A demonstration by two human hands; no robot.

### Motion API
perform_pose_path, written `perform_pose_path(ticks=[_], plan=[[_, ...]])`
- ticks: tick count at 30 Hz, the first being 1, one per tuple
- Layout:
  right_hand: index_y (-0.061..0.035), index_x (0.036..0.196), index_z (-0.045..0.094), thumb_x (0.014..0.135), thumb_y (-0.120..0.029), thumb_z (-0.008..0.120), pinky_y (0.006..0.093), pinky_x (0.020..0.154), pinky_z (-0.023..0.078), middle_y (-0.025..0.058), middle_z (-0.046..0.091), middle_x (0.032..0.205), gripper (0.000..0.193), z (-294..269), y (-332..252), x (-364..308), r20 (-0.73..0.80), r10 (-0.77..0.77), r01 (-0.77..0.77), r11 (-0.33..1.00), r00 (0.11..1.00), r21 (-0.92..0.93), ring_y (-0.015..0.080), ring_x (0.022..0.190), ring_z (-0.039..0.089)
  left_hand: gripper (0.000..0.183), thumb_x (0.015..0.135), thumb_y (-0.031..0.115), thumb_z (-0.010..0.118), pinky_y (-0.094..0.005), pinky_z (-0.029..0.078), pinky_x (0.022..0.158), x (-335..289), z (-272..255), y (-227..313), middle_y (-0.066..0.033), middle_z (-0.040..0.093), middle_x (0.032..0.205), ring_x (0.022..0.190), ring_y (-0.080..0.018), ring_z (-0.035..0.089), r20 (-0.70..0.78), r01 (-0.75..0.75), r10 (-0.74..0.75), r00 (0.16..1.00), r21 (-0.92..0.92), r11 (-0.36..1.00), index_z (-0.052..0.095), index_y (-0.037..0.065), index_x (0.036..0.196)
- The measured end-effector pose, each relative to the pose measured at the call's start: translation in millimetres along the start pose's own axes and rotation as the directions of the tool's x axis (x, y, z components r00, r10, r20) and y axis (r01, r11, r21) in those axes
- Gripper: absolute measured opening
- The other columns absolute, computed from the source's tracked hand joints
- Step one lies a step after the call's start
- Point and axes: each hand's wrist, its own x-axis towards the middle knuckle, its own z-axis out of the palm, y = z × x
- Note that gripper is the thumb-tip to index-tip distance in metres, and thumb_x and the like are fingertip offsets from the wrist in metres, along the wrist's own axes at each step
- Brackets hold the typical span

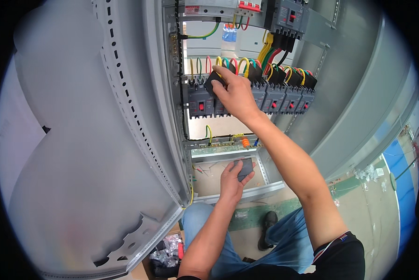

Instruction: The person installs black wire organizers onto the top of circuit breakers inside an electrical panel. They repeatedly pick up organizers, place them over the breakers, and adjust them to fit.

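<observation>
A row of grey circuit breakers [201, 106] with red toggles runs across the open cabinet. Against the tops of its left part, my right hand [237, 93] grips a black terminal cover [213, 83] between thumb and fingers. Lower down, in front of the cabinet's bottom opening, my left hand [232, 179] has its fingers closed round a dark flat cover [245, 169]. Similar black covers [276, 75] sit on the breakers further right. Yellow, green and red wires [235, 64] loop up behind the row.
Above hangs a larger breaker [291, 17] with thick coloured cables [268, 49]. Below the row, an orange insulator [245, 142] stands on a crossbar. The grey cabinet door [79, 154] swings wide at left. A box of bagged parts [168, 249] rests near my left knee.
</observation>
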Motion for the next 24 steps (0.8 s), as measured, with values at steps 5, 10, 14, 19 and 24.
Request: perform_pose_path(ticks=[5, 10, 14, 19, 24], plan=[[0.0044, 0.123, 0.068, 0.092, -0.011, 0.067, 0.0504, 0.072, 0.055, 0.0273, 0.068, 0.077, 0.034, 3, -3, -2, -0.010, -0.052, 0.052, 0.998, 0.999, -0.023, 0.0457, 0.076, 0.069, 0.025, 0.108, 0.015, 0.059, -0.0373, 0.067, 0.085, 2, -1, -1, -0.0190, 0.068, 0.126, 0.118, -0.0326, 0.072, 0.024, 0.012, -0.012, 1.000, -0.006, 1.000, 0.057, -0.002, 0.126], [0.0035, 0.128, 0.065, 0.093, -0.009, 0.065, 0.0499, 0.072, 0.056, 0.0245, 0.070, 0.083, 0.037, 13, -8, 2, -0.003, -0.152, 0.150, 0.978, 0.988, -0.148, 0.0438, 0.078, 0.070, 0.027, 0.108, 0.016, 0.058, -0.0368, 0.066, 0.086, 0, 1, 1, -0.0186, 0.068, 0.127, 0.118, -0.0319, 0.071, 0.039, 0.020, -0.021, 0.999, 0.021, 1.000, 0.056, -0.002, 0.129], [0.0011, 0.129, 0.062, 0.091, -0.007, 0.067, 0.0501, 0.067, 0.055, 0.0200, 0.070, 0.083, 0.039, 25, -5, 18, 0.016, -0.312, 0.305, 0.914, 0.950, -0.269, 0.0413, 0.076, 0.070, 0.028, 0.108, 0.016, 0.059, -0.0371, 0.065, 0.087, 0, 2, 2, -0.0185, 0.068, 0.127, 0.118, -0.0315, 0.071, 0.045, 0.022, -0.024, 0.999, 0.025, 0.999, 0.056, -0.002, 0.130], [-0.0016, 0.123, 0.068, 0.093, -0.003, 0.069, 0.0441, 0.073, 0.057, 0.0184, 0.072, 0.092, 0.030, 27, 1, 15, -0.030, -0.344, 0.327, 0.913, 0.938, -0.243, 0.0376, 0.083, 0.072, 0.028, 0.108, 0.016, 0.059, -0.0375, 0.065, 0.087, -2, 1, 4, -0.0183, 0.068, 0.126, 0.118, -0.0314, 0.071, 0.035, 0.016, -0.017, 0.999, 0.018, 1.000, 0.057, -0.002, 0.129], [-0.0048, 0.121, 0.067, 0.093, -0.017, 0.072, 0.0461, 0.070, 0.056, 0.0143, 0.070, 0.089, 0.031, 34, 14, 19, -0.046, -0.378, 0.354, 0.897, 0.925, -0.265, 0.0349, 0.083, 0.071, 0.027, 0.108, 0.016, 0.060, -0.0376, 0.065, 0.087, -3, 6, 5, -0.0190, 0.068, 0.126, 0.118, -0.0323, 0.072, 0.039, 0.023, -0.024, 0.999, 0.027, 0.999, 0.058, -0.002, 0.128]])
